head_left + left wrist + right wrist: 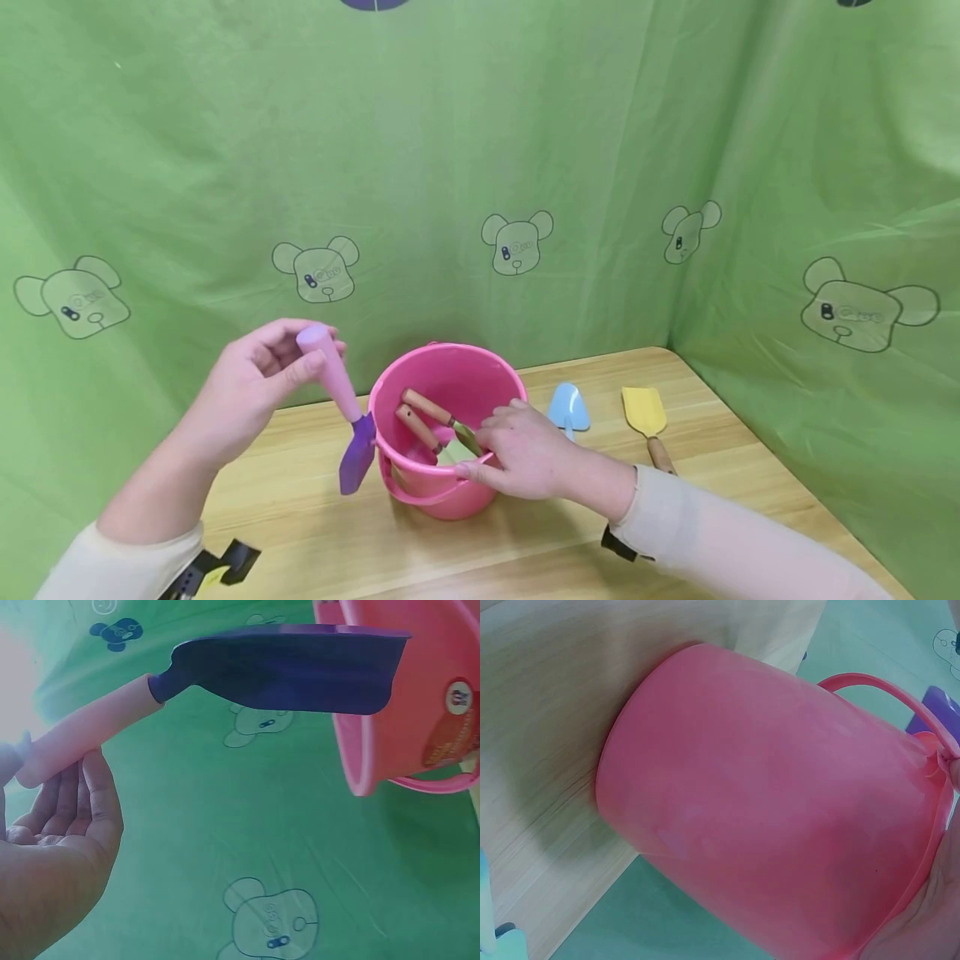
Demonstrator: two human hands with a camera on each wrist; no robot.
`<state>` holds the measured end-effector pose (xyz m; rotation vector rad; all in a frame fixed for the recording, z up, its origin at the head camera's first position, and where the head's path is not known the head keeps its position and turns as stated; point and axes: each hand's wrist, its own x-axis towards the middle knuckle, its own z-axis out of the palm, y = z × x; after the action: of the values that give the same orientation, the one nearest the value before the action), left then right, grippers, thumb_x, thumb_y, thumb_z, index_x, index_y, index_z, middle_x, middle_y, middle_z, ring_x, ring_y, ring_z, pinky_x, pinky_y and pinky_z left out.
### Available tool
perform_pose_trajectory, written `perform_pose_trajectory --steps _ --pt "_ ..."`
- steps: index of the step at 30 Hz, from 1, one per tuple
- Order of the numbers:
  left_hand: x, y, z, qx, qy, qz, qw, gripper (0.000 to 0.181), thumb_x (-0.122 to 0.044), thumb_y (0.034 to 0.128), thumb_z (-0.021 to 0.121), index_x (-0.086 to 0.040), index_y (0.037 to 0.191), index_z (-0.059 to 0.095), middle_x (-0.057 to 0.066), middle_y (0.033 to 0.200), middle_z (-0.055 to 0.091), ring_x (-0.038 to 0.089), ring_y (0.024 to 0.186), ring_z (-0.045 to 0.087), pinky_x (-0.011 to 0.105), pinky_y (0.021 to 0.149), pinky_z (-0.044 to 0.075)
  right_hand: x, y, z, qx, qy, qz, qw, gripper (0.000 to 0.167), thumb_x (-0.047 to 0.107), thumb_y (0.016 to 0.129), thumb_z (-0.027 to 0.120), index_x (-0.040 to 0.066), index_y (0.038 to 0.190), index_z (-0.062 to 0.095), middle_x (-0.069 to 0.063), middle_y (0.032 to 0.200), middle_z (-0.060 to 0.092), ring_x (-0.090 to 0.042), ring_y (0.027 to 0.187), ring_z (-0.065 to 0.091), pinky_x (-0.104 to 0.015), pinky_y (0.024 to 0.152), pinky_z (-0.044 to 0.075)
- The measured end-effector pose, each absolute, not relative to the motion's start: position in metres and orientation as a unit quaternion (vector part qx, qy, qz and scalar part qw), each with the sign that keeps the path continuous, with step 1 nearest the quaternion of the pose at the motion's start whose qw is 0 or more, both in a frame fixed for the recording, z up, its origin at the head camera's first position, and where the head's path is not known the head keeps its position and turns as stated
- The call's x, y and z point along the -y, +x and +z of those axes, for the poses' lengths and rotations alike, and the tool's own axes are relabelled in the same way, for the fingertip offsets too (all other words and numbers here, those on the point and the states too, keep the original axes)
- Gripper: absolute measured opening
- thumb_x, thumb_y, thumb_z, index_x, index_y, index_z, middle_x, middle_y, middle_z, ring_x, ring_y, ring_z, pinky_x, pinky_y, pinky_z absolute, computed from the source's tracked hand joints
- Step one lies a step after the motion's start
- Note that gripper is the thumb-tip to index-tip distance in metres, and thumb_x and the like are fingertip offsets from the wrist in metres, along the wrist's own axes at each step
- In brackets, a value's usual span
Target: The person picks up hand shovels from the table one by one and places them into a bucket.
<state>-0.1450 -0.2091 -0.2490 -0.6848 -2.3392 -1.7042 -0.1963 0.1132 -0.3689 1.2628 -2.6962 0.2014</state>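
A toy shovel [357,454] with a purple blade and a pale pink handle is pinched by its handle between thumb and fingers of my left hand [247,387]. Its blade points down, just left of the pink bucket [450,498]. In the left wrist view the dark blade [292,671] overlaps the bucket's edge; whether they touch I cannot tell. My right hand [528,450] grips the bucket's near right rim, thumb outside and fingers over the inside. Two wooden-handled toy shovels lie inside, one with a pale green blade [456,452], one with a darker green blade [467,436].
On the wooden table [300,533], right of the bucket, lie a light blue toy shovel [569,407] and a yellow one [644,410] with a wooden handle. Green curtains [450,125] printed with bear heads rise behind and beside the table. The bucket's handle [431,500] hangs down in front.
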Motion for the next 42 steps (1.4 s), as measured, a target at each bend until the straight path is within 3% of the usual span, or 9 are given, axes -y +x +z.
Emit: perform_pose_trajectory --steps 11,23,27,35,42 --pt "0.192 -0.159 -0.232 0.744 -0.224 -0.624 0.081 0.022 -0.012 0.0997 0.062 -0.008 0.121 0.063 0.004 0.112 0.071 0.017 0.106 0.067 0.026 0.092 0.054 -0.113 -0.196 -0.369 0.899 0.424 0.074 0.080 0.053 0.068 0.097 0.042 0.026 0.064 0.047 0.014 0.064 0.042 -0.008 0.067 0.041 -0.030 0.075 0.036" --pt "0.166 -0.184 -0.238 0.710 -0.203 -0.671 0.075 0.026 -0.010 0.0981 0.064 -0.001 0.122 0.061 0.003 0.111 0.071 0.018 0.106 0.067 0.031 0.092 0.054 -0.114 -0.197 -0.369 0.898 0.424 0.075 0.085 0.053 0.068 0.097 0.042 0.027 0.063 0.045 0.014 0.064 0.042 -0.008 0.066 0.041 -0.030 0.074 0.035" --pt "0.158 -0.188 -0.244 0.712 -0.185 -0.674 0.068 0.030 -0.010 0.0982 0.064 0.000 0.125 0.059 0.004 0.114 0.070 0.017 0.107 0.067 0.030 0.094 0.054 -0.113 -0.197 -0.370 0.898 0.426 0.076 0.083 0.053 0.068 0.097 0.041 0.027 0.063 0.045 0.014 0.064 0.041 -0.008 0.065 0.041 -0.030 0.073 0.036" --pt "0.144 -0.196 -0.254 0.709 -0.168 -0.683 0.060 0.036 -0.012 0.0985 0.064 0.005 0.129 0.056 0.018 0.126 0.065 0.017 0.112 0.066 0.029 0.097 0.052 -0.113 -0.197 -0.371 0.898 0.424 0.078 0.083 0.054 0.069 0.097 0.040 0.026 0.063 0.045 0.014 0.063 0.041 -0.008 0.064 0.040 -0.030 0.073 0.036" --pt "0.137 -0.200 -0.264 0.710 -0.149 -0.686 0.057 0.037 -0.011 0.0988 0.063 0.003 0.132 0.055 0.018 0.131 0.062 0.020 0.118 0.063 0.028 0.100 0.049 -0.113 -0.197 -0.370 0.897 0.427 0.075 0.085 0.054 0.068 0.097 0.041 0.027 0.063 0.045 0.014 0.063 0.041 -0.008 0.064 0.040 -0.030 0.072 0.036"
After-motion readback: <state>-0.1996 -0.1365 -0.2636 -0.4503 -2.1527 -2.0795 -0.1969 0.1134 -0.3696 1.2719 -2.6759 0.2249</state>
